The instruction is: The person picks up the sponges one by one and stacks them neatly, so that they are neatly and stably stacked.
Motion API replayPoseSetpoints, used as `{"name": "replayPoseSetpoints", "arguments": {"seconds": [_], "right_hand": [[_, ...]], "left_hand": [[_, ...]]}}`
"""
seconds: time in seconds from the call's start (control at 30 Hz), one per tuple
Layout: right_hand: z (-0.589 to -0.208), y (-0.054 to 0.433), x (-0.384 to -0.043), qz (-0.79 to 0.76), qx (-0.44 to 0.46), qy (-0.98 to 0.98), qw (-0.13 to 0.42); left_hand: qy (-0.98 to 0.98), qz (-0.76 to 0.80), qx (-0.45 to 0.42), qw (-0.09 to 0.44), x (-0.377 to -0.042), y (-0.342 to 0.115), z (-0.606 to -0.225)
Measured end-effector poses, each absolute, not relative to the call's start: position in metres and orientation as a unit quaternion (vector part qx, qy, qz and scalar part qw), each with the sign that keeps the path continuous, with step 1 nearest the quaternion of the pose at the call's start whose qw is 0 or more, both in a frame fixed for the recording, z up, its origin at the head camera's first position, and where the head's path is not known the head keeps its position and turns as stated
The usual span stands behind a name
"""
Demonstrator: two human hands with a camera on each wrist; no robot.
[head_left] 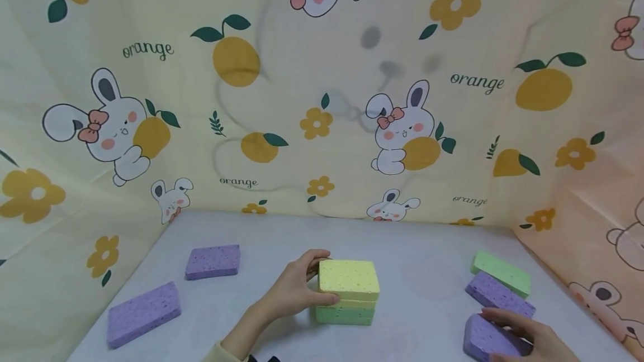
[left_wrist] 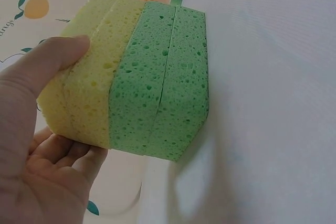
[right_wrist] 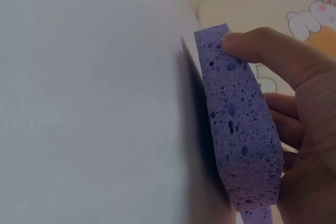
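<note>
At lower centre the left hand [head_left: 294, 290] grips a cellulose-sponge stack [head_left: 348, 279], at lower right the right hand [head_left: 538, 335] a purple sponge [head_left: 484, 335], probably light, squashy, best pinched by opposite edges.

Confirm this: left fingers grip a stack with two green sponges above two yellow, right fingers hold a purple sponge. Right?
Not quite: the colour order is reversed. The head view shows two yellow sponges above two green sponges; left fingers do grip the stack and right fingers hold a purple sponge.
</note>
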State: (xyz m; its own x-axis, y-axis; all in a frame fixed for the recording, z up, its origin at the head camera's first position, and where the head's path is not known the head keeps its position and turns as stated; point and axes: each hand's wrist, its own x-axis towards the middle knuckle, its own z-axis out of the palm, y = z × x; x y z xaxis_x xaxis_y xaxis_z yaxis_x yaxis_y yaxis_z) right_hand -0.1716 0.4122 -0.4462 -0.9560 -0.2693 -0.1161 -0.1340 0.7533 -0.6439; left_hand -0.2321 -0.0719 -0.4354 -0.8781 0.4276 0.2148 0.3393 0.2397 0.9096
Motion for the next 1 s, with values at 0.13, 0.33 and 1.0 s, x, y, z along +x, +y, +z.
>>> {"name": "replayPoseSetpoints", "arguments": {"seconds": [0.13, 0.33, 1.0], "right_hand": [[-0.442, 0.404, -0.173, -0.347, -0.101, 0.927, 0.099], [-0.432, 0.39, -0.177, -0.366, -0.125, 0.919, 0.079], [-0.42, 0.334, -0.188, -0.35, -0.233, 0.904, -0.073]], "left_hand": [[0.788, 0.565, 0.243, 0.039, -0.232, -0.071, -0.435], [0.791, 0.561, 0.24, 0.038, -0.232, -0.072, -0.435], [0.784, 0.568, 0.249, 0.04, -0.232, -0.071, -0.437]]}}
